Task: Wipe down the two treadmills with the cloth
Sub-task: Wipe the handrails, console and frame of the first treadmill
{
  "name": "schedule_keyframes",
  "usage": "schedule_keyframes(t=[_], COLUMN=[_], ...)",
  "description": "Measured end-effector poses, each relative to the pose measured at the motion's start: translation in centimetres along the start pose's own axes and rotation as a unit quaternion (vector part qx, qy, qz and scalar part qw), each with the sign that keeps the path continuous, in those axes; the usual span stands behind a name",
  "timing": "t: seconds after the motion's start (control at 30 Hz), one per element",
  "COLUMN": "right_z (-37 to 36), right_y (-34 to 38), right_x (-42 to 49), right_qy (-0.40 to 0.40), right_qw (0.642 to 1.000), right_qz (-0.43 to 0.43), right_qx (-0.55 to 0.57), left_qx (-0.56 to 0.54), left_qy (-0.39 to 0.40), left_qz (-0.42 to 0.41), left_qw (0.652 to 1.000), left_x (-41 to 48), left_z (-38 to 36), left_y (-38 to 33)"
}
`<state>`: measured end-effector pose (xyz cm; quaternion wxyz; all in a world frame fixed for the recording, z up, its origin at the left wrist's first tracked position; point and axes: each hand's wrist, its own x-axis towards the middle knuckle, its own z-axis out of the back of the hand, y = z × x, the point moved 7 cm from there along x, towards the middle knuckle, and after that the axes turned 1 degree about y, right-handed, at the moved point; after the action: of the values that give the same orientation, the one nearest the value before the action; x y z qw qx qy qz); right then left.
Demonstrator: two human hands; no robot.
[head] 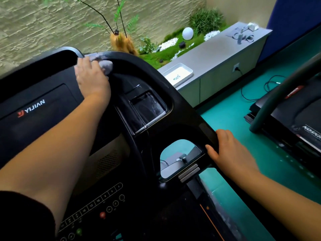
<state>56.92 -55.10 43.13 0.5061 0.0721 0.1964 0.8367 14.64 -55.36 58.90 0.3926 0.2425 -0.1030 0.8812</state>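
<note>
Left hand (92,75) clutching cloth (106,66) on treadmill (182,105), right hand (229,150) gripping its rim, small item (177,78) in tray (189,71)

Left arm is stretched forward, bare below the elbow; left hand (92,77) is curled over the cloth (106,66), palm down. Right hand (225,148) is clamped on the treadmill frame (191,122), thumb on inner edge
</note>
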Motion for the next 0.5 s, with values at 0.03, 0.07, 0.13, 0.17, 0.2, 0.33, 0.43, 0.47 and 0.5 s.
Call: schedule_keyframes(t=[0.03,0.07,0.13,0.17,0.2,0.33,0.43,0.47,0.5], right_z=[0.0,-0.1,-0.1,-0.2,-0.1,-0.1,0.0,0.0,0.0], right_y=[0.0,-0.1,-0.1,-0.1,0.0,0.0,0.2,0.2,0.2], right_x=[0.0,0.1,0.2,0.2,0.2,0.1,0.2,0.1,0.2], right_qy=[0.001,0.003,0.007,0.006,0.006,0.009,0.009,0.01,0.01], right_qw=[1.0,1.0,1.0,1.0,1.0,1.0,1.0,1.0,1.0], right_qz=[0.0,-0.003,-0.007,-0.006,-0.004,-0.006,-0.006,-0.007,-0.009], right_qx=[-0.003,-0.008,-0.017,-0.021,-0.025,-0.019,-0.022,-0.023,-0.022], left_qx=[-0.008,-0.012,0.006,0.022,0.037,0.022,-0.035,-0.054,-0.071], left_qy=[-0.01,-0.012,-0.003,0.004,0.013,0.023,0.046,0.057,0.067], left_qz=[0.018,0.021,-0.004,-0.021,-0.037,-0.114,-0.182,-0.21,-0.237], left_qw=[1.0,1.0,1.0,1.0,0.999,0.993,0.982,0.975,0.967], left_x=[0.9,1.5,2.6,3.0,3.5,4.5,3.3,2.4,1.3], left_z=[0.3,0.5,0.5,0.3,0.1,-0.5,-1.6,-2.1,-2.5], left_y=[0.7,1.0,0.8,0.4,0.1,-2.4,-6.5,-8.5,-10.4])
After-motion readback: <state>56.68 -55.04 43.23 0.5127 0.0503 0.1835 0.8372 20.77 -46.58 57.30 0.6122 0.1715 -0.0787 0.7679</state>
